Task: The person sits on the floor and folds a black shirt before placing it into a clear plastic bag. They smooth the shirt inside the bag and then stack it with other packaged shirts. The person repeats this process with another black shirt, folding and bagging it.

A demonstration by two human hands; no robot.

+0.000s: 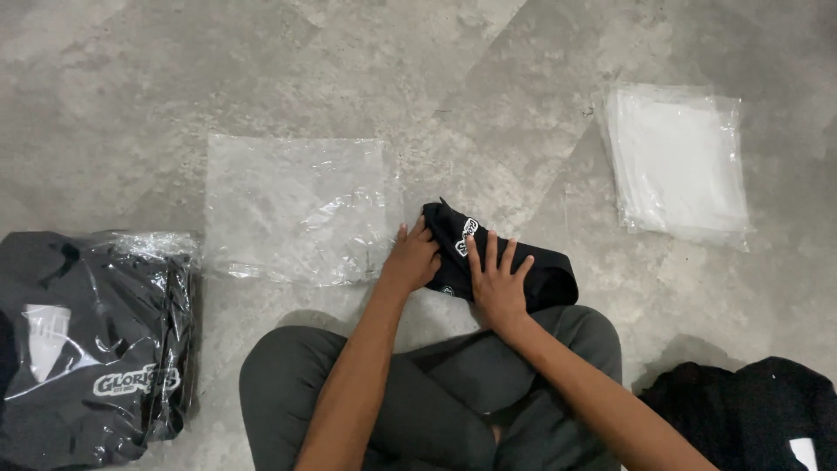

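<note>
Hands, L (411, 259) & R (497, 279), flat, fingers spread, on folded black garment (545, 275) w/ white logo, beside clear poly bag (296, 209).

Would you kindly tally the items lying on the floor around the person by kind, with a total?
Folded black garment under both hands: 1, with the left hand and right hand pressing on it.
Empty clear plastic bag, flat: 1
Stack of clear plastic bags: 1
Bagged black garments: 1 pile
Loose black garments: 1 heap
Total: 5
</note>
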